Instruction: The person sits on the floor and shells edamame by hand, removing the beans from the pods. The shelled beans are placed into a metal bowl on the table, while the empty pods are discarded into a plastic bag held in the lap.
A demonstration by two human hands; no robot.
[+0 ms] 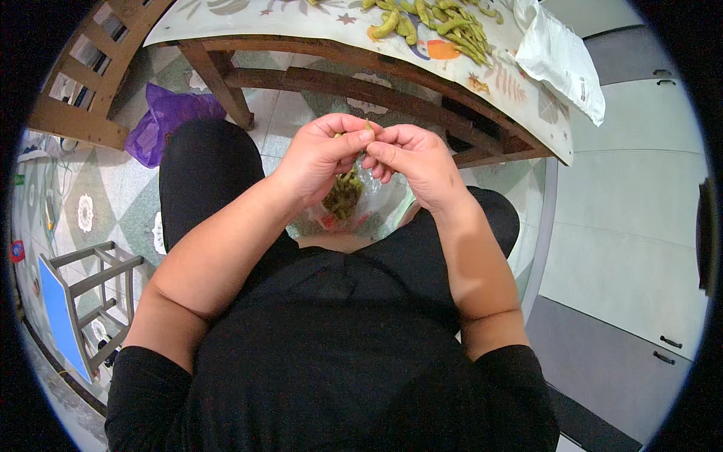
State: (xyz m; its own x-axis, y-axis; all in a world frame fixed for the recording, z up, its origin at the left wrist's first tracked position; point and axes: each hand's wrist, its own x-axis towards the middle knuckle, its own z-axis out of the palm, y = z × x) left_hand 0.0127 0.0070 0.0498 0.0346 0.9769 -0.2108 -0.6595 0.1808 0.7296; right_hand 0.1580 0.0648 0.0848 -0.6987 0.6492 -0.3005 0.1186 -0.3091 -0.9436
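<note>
Between my knees, both hands meet fingertip to fingertip around a small green bean pod (368, 126), most of it covered by the fingers. My left hand (325, 153) pinches it with thumb and forefinger. My right hand (410, 157) is closed on its other side, thumb against the fingers. Below them is a clear plastic bag (370, 197) with a heap of greenish-brown pods or shells (343, 196) inside, partly behind my left hand. More green bean pods (452, 24) lie in a pile on the table ahead.
The table (301, 21) has a patterned cover and wooden legs; a white plastic bag (557, 56) hangs over its right corner. A purple bag (167, 120) rests on the floor by my left knee. A blue-topped stool (83, 301) is at left, pale cabinets (625, 196) at right.
</note>
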